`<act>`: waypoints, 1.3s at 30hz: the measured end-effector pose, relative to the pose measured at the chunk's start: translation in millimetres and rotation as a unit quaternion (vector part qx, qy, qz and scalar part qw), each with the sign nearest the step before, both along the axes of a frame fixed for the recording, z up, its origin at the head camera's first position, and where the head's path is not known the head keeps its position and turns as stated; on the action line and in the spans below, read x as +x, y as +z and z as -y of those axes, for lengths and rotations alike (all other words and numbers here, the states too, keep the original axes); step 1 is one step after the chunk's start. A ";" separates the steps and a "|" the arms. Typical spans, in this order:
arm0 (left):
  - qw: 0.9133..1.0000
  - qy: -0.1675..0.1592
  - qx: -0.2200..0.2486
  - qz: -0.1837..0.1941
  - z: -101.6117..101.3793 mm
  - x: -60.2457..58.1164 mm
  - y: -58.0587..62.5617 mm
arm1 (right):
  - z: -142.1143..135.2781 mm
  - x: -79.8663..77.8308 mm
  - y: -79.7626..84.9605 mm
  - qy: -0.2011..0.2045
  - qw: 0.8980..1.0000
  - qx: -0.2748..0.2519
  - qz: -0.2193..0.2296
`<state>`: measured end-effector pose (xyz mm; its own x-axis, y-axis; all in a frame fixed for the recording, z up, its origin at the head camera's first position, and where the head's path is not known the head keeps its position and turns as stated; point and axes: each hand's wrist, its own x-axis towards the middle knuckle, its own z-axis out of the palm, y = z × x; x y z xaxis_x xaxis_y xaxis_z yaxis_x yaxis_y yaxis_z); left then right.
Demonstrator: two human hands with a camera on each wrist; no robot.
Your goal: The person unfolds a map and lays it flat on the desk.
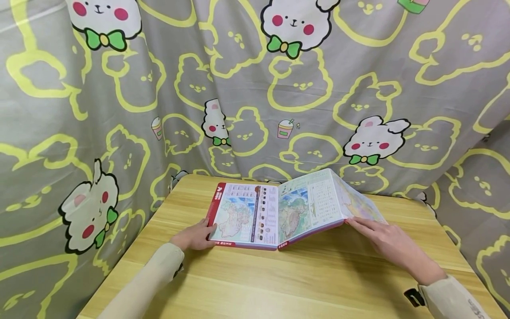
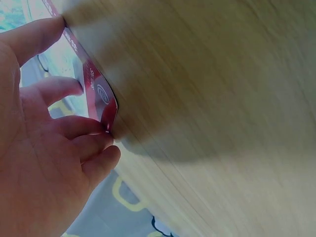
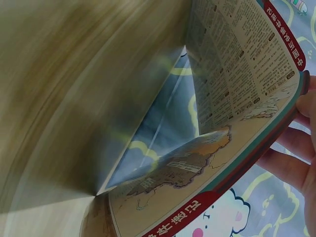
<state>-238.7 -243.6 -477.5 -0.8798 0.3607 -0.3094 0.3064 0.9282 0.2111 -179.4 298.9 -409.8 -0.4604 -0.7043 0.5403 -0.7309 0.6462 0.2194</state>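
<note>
A fold-out map (image 1: 235,219) with red-edged stiff panels lies unfolded on the wooden table. My left hand (image 1: 198,234) holds its left edge near the front corner, thumb toward the page. In the left wrist view, the fingertips (image 2: 106,129) are curled at the red corner. My right hand (image 1: 384,237) grips the front edge of the fold between two right-hand panels, lifting them into a tent shape. From the right wrist, the undersides show a brown map panel (image 3: 173,173) and a text panel (image 3: 232,64), with the right thumb (image 3: 307,104) against the edge.
Wooden tabletop (image 1: 255,283) extends in front of the map and to both sides. A grey curtain (image 1: 247,88) with yellow outlines and white rabbits hangs behind the table and along its left and right sides.
</note>
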 end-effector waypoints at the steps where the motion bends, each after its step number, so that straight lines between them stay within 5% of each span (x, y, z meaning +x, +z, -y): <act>1: 1.000 0.002 0.000 0.001 0.3 0.1 0.7 | -0.2 0.2 -0.7 -0.001 1.000 -0.001 0.000; 39: 0.999 0.049 -0.009 0.012 16.7 -5.8 -4.3 | -3.9 -5.0 -32.7 -0.016 0.999 0.025 0.039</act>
<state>-244.5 -260.3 -481.9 -0.9027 0.2678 -0.3368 0.2091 0.9571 0.2008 -184.5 302.8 -442.5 -0.5223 -0.7139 0.4664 -0.7266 0.6588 0.1948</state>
